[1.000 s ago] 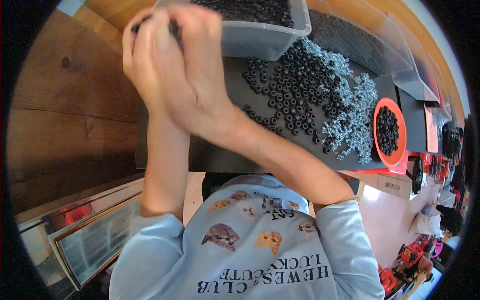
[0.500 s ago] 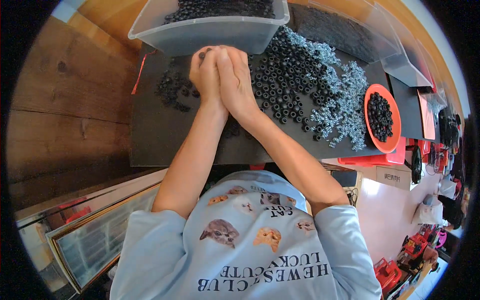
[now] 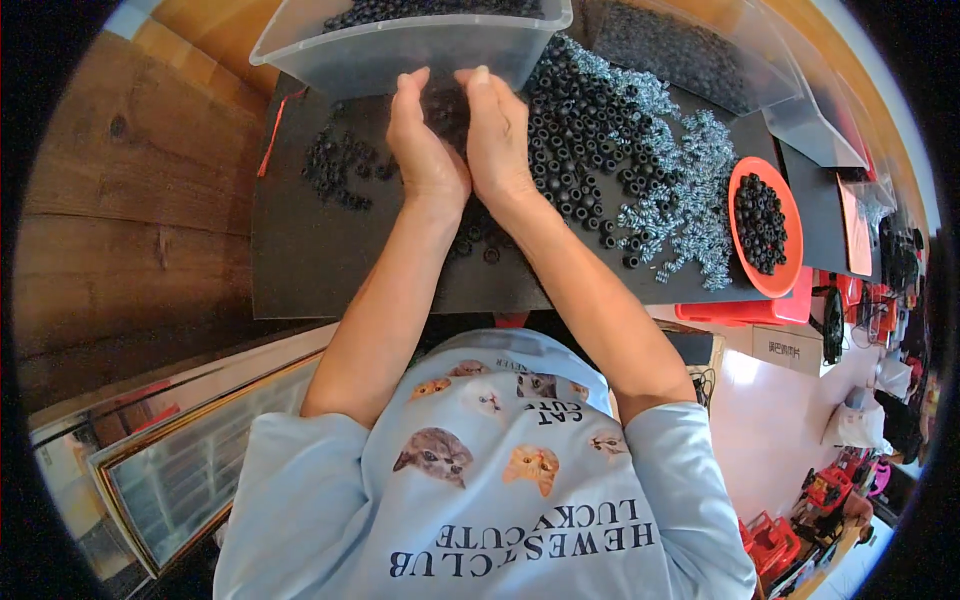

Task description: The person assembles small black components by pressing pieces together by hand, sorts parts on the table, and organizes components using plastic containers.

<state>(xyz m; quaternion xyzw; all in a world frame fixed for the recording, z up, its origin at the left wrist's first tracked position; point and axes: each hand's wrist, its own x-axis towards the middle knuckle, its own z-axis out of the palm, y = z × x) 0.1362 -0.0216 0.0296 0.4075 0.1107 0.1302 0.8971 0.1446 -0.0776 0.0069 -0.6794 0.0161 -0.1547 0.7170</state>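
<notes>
My left hand (image 3: 424, 155) and my right hand (image 3: 498, 140) are above the dark table, just in front of a translucent plastic bin (image 3: 420, 52). Their wrists lie close together while the fingers point away from me, with a gap between the palms. Dark small pieces (image 3: 447, 110) show in that gap; whether they rest in the palms or on the table I cannot tell. Beside my right hand spreads a pile of black ring-shaped parts (image 3: 580, 130), bordered by silvery coil springs (image 3: 705, 190). Smaller black pieces (image 3: 340, 165) lie left of my left hand.
An orange-red plate (image 3: 793, 245) heaped with black parts sits at the table's right edge. Another clear bin (image 3: 690, 50) with dark contents stands at the back right. A red cord (image 3: 270, 145) lies at the left table edge. Wooden boards (image 3: 150, 190) are farther left.
Half a second ago my hands were pressed together with a black part showing between the fingers. They have now parted at the fingers, leaving a gap.
</notes>
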